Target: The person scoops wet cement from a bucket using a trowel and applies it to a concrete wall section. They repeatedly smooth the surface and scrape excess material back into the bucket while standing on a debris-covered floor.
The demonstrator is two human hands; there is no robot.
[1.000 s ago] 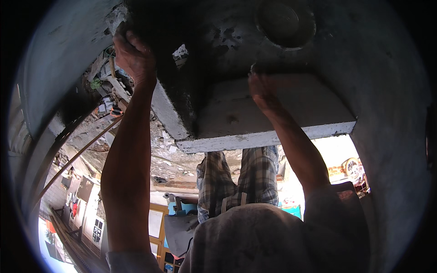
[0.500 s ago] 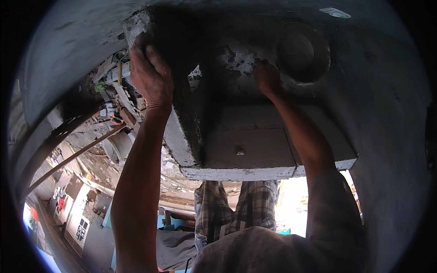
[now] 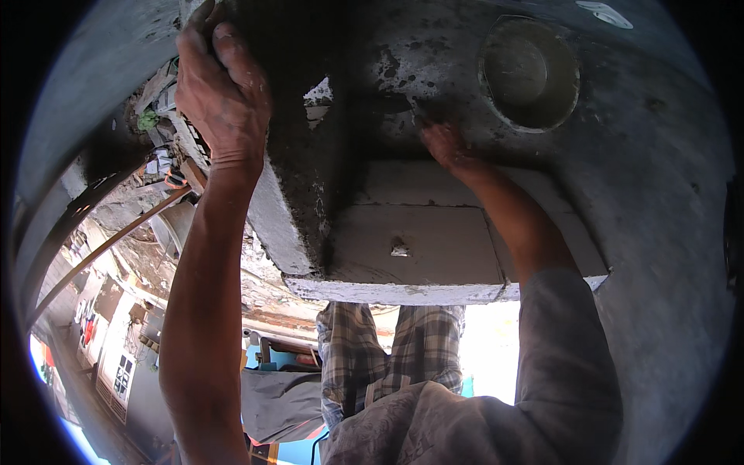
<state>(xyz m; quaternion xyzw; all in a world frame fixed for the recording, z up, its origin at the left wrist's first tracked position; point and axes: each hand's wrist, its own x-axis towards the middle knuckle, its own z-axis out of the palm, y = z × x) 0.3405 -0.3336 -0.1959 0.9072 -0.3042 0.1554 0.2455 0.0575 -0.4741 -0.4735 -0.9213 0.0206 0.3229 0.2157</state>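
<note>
My left hand (image 3: 225, 97) is closed round the edge of a rough concrete wall (image 3: 291, 209), its fingers curled over near the top. Lower and to the right, my right hand (image 3: 446, 145) is closed on what looks like a trowel (image 3: 391, 104), whose dark, flat blade is hard to make out in the shade. It is held close to the grey plastered surface, under a pale, patchy spot (image 3: 399, 74). A round pan (image 3: 528, 74), grey with mortar, sits just right of that hand.
A pale slab ledge (image 3: 411, 232) with a small lump (image 3: 400, 249) on it lies between me and the wall. Through the gap at left, rubble and a wooden pole (image 3: 108, 246) show. A white scrap (image 3: 604, 14) is at the upper right.
My view has shifted a little. The right hand has moved slightly down and left from beside the pan, and a dark blade now shows by it. The left hand keeps its grip on the edge.
</note>
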